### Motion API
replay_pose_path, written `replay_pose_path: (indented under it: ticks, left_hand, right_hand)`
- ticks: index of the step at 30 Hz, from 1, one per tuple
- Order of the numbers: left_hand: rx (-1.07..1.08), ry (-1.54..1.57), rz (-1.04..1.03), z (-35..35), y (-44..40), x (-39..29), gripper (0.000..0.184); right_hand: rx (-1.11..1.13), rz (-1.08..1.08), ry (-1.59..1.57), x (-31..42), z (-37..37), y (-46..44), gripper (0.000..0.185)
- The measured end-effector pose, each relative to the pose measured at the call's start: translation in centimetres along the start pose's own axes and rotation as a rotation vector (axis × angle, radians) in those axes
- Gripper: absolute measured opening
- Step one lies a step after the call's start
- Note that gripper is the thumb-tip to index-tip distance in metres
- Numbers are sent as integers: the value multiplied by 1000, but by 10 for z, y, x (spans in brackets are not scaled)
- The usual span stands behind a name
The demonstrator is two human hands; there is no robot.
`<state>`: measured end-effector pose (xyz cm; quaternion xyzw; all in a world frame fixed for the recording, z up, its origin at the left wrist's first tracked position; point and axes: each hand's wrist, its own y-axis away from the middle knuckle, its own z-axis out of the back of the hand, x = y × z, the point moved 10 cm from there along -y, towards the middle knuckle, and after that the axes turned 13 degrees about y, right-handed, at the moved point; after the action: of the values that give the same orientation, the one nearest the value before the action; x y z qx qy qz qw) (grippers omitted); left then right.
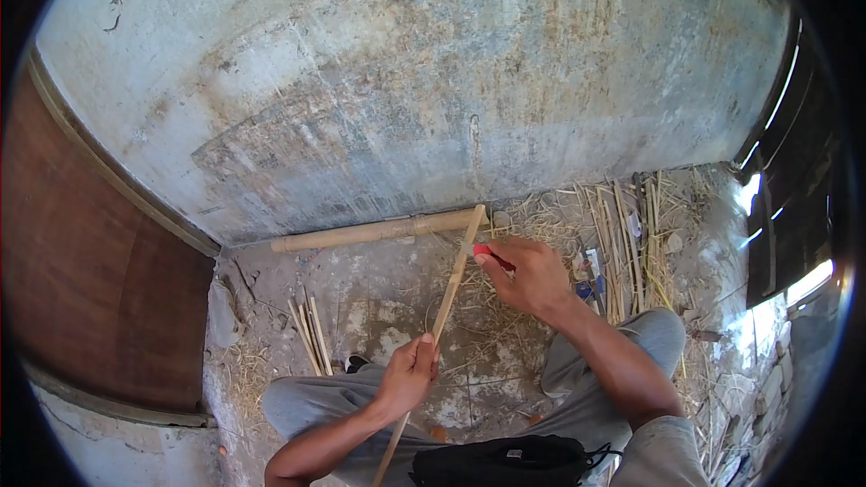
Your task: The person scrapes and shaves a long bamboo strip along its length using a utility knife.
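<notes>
One pale bamboo strip (pixel 455 280) slants across the head view, grasped partway along by the left hand (pixel 410 374). The right hand (pixel 530 278), closed around a red tool (pixel 492 255), sits just beside the strip's upper part. Shavings (pixel 519 329) litter the dusty floor (pixel 365 284); a bamboo pole (pixel 374 233) lies along its wall-side edge, thin sticks (pixel 627 234) toward its right edge. Behind rises a stained wall (pixel 406 81).

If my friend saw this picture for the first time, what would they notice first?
Probably the long pale strip slanting through the middle, gripped in the left hand. Near its upper end, the right hand holds a small red thing. Behind them rises a big stained wall.
</notes>
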<state>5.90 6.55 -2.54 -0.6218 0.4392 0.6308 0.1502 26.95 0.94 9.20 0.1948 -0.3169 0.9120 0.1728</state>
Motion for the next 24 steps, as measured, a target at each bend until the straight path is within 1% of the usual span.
replay_pose_path:
  ticks: [2, 4, 6, 8, 9, 10, 12, 13, 15, 21, 24]
  left_hand:
    - [-37, -5, -10, -3, 7, -6, 41]
    - [-7, 25, 23, -11, 20, -6, 41]
    - [32, 48, 54, -13, 22, -2, 41]
    - [-37, -191, -173, 3, 14, -23, 42]
    - [-43, -186, -178, 8, 10, -22, 42]
    - [-79, -180, -179, 15, 6, -24, 42]
    - [-121, -214, -180, 23, -1, -24, 43]
    - [-122, -208, -178, 21, 0, -24, 43]
    - [-119, -272, -243, 16, 2, -31, 43]
    - [-127, -388, -294, 10, 10, -38, 40]
    - [-119, -431, -327, 3, 12, -45, 40]
  right_hand:
    - [-38, -42, 30, -15, -2, -3, 22]
    - [-76, -88, 65, -38, 10, -13, 22]
    - [99, -409, 209, -93, 12, -18, 25]
    - [55, -440, 151, -91, 23, -19, 26]
    - [28, -460, 98, -88, 28, -21, 27]
    - [34, -448, 100, -80, 27, -20, 27]
    - [68, -308, -114, -47, 14, -13, 27]
    - [73, -306, -111, -40, 10, -10, 27]
    - [45, -134, -204, -15, 3, -10, 27]
    - [99, -47, -175, -7, -13, -9, 29]
    - [68, -52, -223, -7, -10, -9, 28]
